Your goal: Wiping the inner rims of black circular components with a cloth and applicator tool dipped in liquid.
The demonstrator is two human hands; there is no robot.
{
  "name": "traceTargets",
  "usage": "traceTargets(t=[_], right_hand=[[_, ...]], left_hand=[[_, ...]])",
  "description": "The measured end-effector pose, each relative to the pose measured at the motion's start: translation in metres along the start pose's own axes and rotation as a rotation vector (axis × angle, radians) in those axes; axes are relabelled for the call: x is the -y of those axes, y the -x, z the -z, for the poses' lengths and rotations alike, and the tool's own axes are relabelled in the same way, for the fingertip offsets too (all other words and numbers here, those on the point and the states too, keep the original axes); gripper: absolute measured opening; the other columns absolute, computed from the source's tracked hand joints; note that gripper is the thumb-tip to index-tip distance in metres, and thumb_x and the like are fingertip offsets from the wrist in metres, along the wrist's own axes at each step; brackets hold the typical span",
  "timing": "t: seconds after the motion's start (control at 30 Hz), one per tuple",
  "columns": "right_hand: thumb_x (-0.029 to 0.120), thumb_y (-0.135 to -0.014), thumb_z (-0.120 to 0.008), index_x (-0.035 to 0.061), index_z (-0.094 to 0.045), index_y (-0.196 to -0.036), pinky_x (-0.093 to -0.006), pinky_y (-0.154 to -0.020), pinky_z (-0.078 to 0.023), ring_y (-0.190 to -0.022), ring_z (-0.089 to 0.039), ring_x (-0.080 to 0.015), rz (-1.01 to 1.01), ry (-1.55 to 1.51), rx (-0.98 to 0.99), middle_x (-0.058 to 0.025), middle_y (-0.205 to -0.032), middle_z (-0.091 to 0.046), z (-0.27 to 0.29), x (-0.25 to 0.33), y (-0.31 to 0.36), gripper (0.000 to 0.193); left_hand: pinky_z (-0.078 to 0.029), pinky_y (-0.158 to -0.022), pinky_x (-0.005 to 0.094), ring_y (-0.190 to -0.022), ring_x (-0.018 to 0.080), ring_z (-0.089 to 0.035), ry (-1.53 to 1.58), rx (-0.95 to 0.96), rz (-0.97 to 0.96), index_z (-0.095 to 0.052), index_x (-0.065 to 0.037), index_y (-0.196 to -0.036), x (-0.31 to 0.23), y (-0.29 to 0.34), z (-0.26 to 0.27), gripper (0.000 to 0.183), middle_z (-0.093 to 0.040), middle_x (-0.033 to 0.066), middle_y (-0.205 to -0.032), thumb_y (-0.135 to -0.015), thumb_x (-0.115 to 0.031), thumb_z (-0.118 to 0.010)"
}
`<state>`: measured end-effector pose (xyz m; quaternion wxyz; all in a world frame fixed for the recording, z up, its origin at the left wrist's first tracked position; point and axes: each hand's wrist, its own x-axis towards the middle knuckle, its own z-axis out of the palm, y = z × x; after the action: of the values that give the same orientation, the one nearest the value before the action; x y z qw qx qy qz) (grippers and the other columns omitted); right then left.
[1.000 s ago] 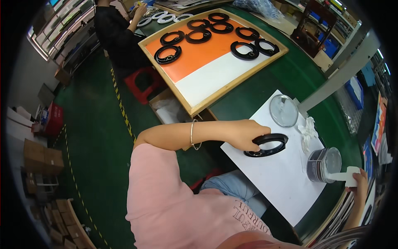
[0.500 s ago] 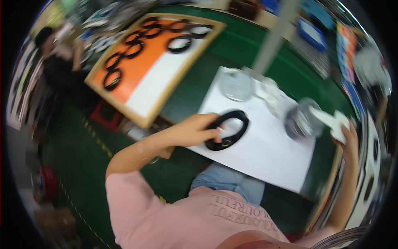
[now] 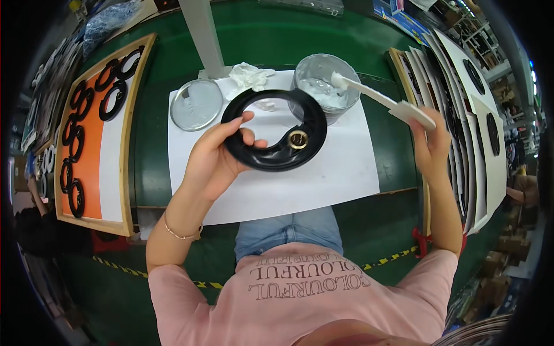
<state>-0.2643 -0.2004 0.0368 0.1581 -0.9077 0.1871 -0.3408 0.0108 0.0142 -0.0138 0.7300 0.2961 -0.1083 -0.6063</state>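
My left hand (image 3: 214, 155) is wrapped round the left side of a black oval plastic ring (image 3: 314, 112), raised above a white sheet (image 3: 259, 196). A round brass-coloured insert (image 3: 298, 139) sits in the ring's lower right part. Between its fingers my right hand (image 3: 431, 147) grips a white flat-handled brush or spatula (image 3: 378, 97); which of these I cannot tell. White paste clings to its tip, which is over a clear tub (image 3: 346, 112) of whitish paste. The ring hides part of the tub's near left wall.
A round clear lid (image 3: 196, 106) and a crumpled white tissue (image 3: 251, 75) lie left of the tub. At left, a wood-framed tray (image 3: 126, 155) carries several black rings. Stacked boards (image 3: 470, 132) stand at right. A grey post (image 3: 203, 37) rises behind the sheet.
My head view has turned rightward. The ring has come up in my left hand, its face now towards me. The white tool's tip remains over the tub.
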Motion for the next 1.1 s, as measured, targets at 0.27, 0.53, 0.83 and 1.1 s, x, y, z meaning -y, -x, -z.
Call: traceTargets(t=[0.27, 0.53, 0.83, 1.1], right_hand=[[0.003, -0.071, -0.061, 0.0033, -0.049, -0.092, -0.0332, -0.063, -0.052, -0.078, -0.063, -0.0335, 0.605, 0.159, 0.012, -0.0240, -0.094, -0.060, -0.002, 0.019, 0.008, 0.024], [0.004, -0.068, -0.062, 0.0054, -0.050, -0.091, -0.0341, -0.064, -0.053, -0.079, -0.063, -0.0323, 0.659, 0.109, 0.017, -0.0214, -0.095, -0.060, -0.007, 0.021, 0.008, 0.026], [0.005, -0.068, -0.063, 0.0057, -0.046, -0.088, -0.0399, -0.070, -0.052, -0.078, -0.063, -0.0340, 0.676, 0.163, 0.112, -0.0210, -0.089, -0.061, 0.006, 0.024, 0.000, 0.026], [0.011, -0.065, -0.067, 0.0144, -0.055, -0.089, -0.0311, -0.069, -0.051, -0.082, -0.063, -0.0247, 0.726, 0.305, 0.120, -0.0114, -0.092, -0.063, 0.010, 0.038, -0.005, 0.027]], left_hand=[[-0.054, -0.069, 0.0388, -0.080, 0.0231, -0.062, -0.059, 0.003, 0.039, -0.046, 0.003, -0.110, 0.001, -0.014, -0.010, 0.028, -0.058, 0.0065, -0.074, -0.089, -0.015, -0.040], [-0.054, -0.068, 0.0386, -0.080, 0.0228, -0.063, -0.092, -0.022, 0.073, -0.047, 0.003, -0.109, 0.002, -0.023, -0.016, 0.027, -0.058, 0.0063, -0.074, -0.087, -0.014, -0.042], [-0.054, -0.067, 0.0386, -0.079, 0.0230, -0.063, -0.167, -0.034, 0.067, -0.046, 0.003, -0.109, 0.001, -0.024, -0.018, 0.028, -0.058, 0.0065, -0.073, -0.087, -0.013, -0.043], [-0.054, -0.066, 0.0389, -0.078, 0.0229, -0.063, -0.219, -0.054, 0.048, -0.046, 0.004, -0.108, 0.001, -0.025, -0.021, 0.028, -0.058, 0.0064, -0.072, -0.086, -0.013, -0.044]])
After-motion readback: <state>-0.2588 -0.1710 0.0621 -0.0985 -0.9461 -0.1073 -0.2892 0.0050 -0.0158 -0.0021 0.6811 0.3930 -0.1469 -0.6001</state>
